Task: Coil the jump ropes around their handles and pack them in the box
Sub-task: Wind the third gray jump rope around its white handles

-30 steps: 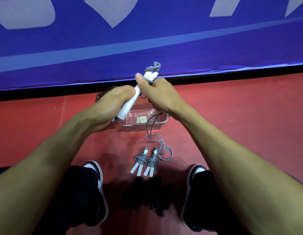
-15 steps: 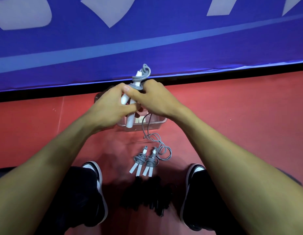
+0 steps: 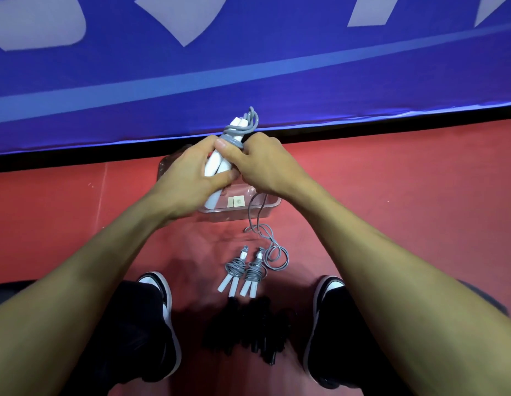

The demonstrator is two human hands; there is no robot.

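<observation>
A person seated over a red floor (image 3: 405, 195) holds a pair of white plastic jump-rope handles (image 3: 217, 167) side by side above a clear rectangular plastic box (image 3: 265, 211). The left hand (image 3: 191, 178) wraps its fingers and thumb around the middle of the handles, which slant from about 7 o'clock up toward 1 o'clock. The right hand (image 3: 262, 164) closes on the upper part of the handles, its thumb pressing a turn of grey rope cord (image 3: 237, 130) against them. Several loose loops of the cord stand out past the handle tips at 12 o'clock.

From under the right hand the rest of the same cord hangs down across the box's near wall and lies in slack curls (image 3: 272, 247) on the floor at 6 o'clock from the box. Just beside those curls, toward 7 o'clock, rest two finished bundles (image 3: 244, 271), each a pair of white handles wound in grey cord, side by side and near each other. Two small tan squares show inside the box.

At 6 o'clock from the bundles sits a dark heap of black jump ropes (image 3: 248, 330), its details too dim to tell. Black-and-white shoes (image 3: 160, 284) frame the heap on either side. A blue banner with pale lettering (image 3: 248, 67) fills the background at 12 o'clock.
</observation>
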